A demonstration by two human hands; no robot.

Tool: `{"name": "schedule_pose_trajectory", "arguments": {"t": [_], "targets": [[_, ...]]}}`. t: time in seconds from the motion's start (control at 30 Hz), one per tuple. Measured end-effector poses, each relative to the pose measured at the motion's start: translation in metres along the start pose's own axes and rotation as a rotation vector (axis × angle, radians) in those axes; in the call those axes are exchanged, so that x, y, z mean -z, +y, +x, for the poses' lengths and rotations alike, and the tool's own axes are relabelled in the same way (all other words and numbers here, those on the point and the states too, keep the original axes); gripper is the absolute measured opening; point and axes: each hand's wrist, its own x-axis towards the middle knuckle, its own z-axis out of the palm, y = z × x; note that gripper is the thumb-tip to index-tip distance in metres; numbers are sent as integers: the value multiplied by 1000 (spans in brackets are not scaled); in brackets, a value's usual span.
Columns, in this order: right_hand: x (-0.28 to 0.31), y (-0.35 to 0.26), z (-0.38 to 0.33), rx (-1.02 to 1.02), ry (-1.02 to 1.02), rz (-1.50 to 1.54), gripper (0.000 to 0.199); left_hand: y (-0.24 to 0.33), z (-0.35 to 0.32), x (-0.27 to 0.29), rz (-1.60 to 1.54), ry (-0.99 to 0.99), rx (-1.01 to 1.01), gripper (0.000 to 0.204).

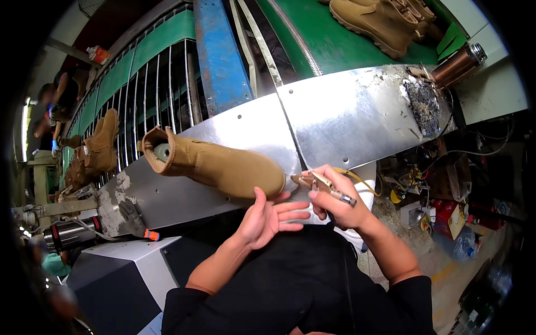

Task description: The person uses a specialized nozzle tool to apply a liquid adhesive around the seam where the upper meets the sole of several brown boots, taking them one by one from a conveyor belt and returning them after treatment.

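A tan ankle boot (234, 168) lies along the metal bench, its open shaft to the left and its toe toward my hands. Just below the toe is my left hand (265, 223), palm turned up and fingers spread, holding nothing. Its fingertips come close to the boot's edge; whether they touch it I cannot tell. My right hand (340, 204) is closed around a small metal spray gun (324, 185) with a pointed nozzle. The nozzle points left at the boot's toe, a short way off. Behind that hand a yellow hose (357, 176) curves.
The metal bench (346, 109) bears a charred dark patch (422, 106) at its right. More tan boots stand on a barred rack at left (101, 142) and a green belt at far right (374, 25). A gray glove (132, 218) lies front left. Other people are at far left.
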Motion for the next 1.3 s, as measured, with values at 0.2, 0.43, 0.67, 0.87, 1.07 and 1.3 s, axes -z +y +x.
{"name": "schedule_pose_trajectory", "arguments": {"t": [0.2, 0.43, 0.67, 0.87, 1.07, 1.3], "targets": [[-16, 9, -2, 150, 134, 40, 36, 4, 30, -3, -51, -75, -89, 90], [-32, 61, 12, 481, 238, -187, 42, 12, 59, -4, -8, -38, -202, 87], [-27, 56, 23, 463, 229, -250, 43, 24, 67, -5, 120, -14, -209, 77], [32, 57, 15, 456, 110, -145, 45, 90, -57, -10, 1407, -177, -621, 59], [121, 27, 20, 663, 550, -115, 50, 146, -124, 6, 1405, 707, -1210, 48], [221, 9, 34, 821, 876, 63, 45, 177, -100, -2, 1808, 508, -719, 13]]}}
